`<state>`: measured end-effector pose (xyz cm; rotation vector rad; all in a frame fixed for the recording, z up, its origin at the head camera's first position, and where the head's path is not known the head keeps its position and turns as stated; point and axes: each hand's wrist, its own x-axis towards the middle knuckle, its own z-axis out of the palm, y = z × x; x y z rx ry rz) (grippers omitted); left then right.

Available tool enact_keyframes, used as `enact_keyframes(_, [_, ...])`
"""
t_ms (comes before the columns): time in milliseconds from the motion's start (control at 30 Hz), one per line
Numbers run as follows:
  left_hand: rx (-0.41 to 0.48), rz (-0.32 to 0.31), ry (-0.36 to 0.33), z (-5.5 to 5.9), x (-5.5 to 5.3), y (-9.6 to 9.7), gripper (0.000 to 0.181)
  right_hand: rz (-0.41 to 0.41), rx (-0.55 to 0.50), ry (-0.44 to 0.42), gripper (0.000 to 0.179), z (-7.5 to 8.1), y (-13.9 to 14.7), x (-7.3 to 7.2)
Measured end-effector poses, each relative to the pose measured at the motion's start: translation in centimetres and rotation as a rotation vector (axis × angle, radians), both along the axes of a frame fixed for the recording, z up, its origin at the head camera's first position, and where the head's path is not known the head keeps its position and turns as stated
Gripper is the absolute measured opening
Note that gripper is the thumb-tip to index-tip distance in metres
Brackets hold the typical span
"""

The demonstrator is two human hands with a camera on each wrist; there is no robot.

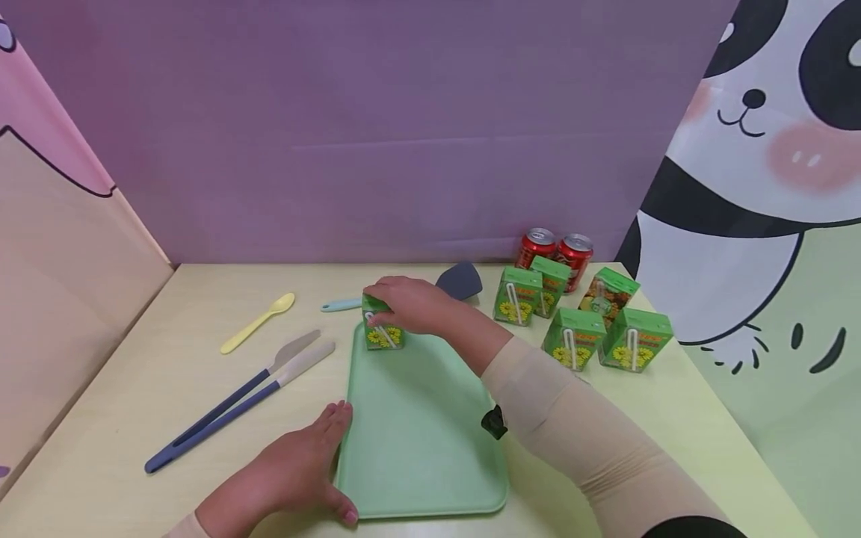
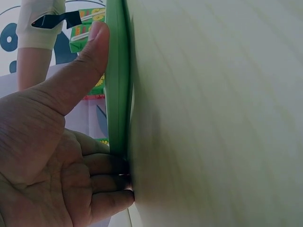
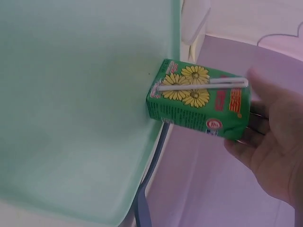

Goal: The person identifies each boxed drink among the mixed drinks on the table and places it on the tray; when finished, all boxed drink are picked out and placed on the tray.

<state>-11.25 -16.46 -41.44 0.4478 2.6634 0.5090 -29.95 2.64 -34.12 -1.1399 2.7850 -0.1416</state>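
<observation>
My right hand (image 1: pixel 417 302) grips a green drink carton (image 1: pixel 385 339) by its upper end, over the far left corner of a pale green tray (image 1: pixel 424 433). In the right wrist view, the carton (image 3: pixel 199 97) shows yellow flowers and a white straw on its side, and its base is right at the tray's surface. Along the tray's near left edge rests my left hand (image 1: pixel 299 467), fingers extended and thumb spread toward the near corner. The left wrist view has the thumb and fingertips against the tray's rim (image 2: pixel 117 80).
Blue-handled tongs (image 1: pixel 229 418) and a yellow spoon (image 1: pixel 258 323) lie left of the tray. Behind it, a dark spatula head (image 1: pixel 460 281) is partly covered by my right arm. Several more green cartons (image 1: pixel 574 338) and two red cans (image 1: pixel 574 260) stand at the right.
</observation>
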Motion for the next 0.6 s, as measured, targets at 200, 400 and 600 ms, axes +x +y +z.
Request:
enact_keyframes(200, [-0.005,0.0,0.009,-0.1,0.1,0.0,0.142,-0.037,-0.091,-0.058,0.079,1.0,3.0,-0.1])
enact_keyframes(400, [-0.013,-0.007,0.023,0.0,0.2,0.0,0.142,-0.104,-0.104,-0.018,0.078,3.5,7.6,-0.1])
enact_keyframes(600, [-0.006,-0.008,0.018,-0.1,0.2,0.2,0.142,-0.18,-0.158,-0.028,0.074,4.6,14.4,0.5])
